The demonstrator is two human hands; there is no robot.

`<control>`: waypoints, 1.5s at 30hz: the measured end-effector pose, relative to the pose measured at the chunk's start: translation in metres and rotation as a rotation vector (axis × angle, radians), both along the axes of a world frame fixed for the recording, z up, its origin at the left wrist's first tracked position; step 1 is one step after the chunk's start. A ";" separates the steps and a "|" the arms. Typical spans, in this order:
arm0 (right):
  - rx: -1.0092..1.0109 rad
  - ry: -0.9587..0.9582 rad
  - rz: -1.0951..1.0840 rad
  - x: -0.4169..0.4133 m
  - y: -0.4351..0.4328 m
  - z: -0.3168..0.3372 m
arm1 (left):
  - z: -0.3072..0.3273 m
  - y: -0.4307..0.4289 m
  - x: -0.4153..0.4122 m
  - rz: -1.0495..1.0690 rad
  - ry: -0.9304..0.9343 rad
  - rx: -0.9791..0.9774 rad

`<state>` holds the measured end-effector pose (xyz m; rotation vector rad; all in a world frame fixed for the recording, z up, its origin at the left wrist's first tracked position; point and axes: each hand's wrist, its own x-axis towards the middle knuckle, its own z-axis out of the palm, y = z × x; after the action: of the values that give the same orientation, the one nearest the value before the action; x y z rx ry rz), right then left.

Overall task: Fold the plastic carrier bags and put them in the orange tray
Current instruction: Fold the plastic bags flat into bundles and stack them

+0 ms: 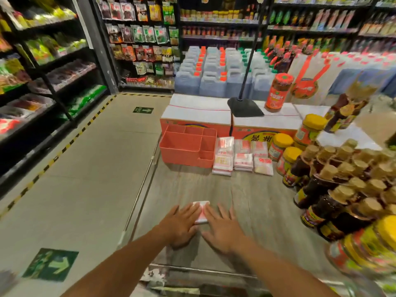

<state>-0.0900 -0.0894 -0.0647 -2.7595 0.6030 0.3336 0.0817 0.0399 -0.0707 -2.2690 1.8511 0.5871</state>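
A folded white and red plastic carrier bag [201, 207] lies flat on the grey wooden counter [252, 202]. My left hand [181, 226] and my right hand [222, 229] both rest palm down on it, fingers spread, pressing its near half. The orange tray [186, 147], with several compartments, stands farther back on the counter; the compartments I can see into hold nothing. To its right lie several stacks of folded carrier bags [243, 158].
Jars with yellow lids [282, 146] and rows of dark sauce bottles [334, 183] crowd the counter's right side. Orange and white cartons [201, 113] stand behind the tray, with a black stand base [244, 107] and a red jar [278, 93] on top. The shop aisle floor lies to the left.
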 end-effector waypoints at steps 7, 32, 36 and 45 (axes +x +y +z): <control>-0.032 0.123 0.029 0.005 0.020 0.015 | 0.003 0.024 0.011 -0.051 0.082 -0.004; -0.027 0.189 -0.327 0.080 0.066 0.026 | 0.019 0.011 0.073 -0.301 -0.056 0.186; -0.011 0.134 -0.331 0.083 0.050 0.020 | 0.020 -0.001 0.082 -0.290 -0.032 0.188; 0.279 -0.195 -0.560 0.104 -0.012 -0.005 | 0.010 -0.035 0.101 -0.242 -0.022 0.043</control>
<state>0.0140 -0.1015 -0.0693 -2.2084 1.1342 0.0150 0.1831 0.0044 -0.0611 -1.9766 2.0405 0.5545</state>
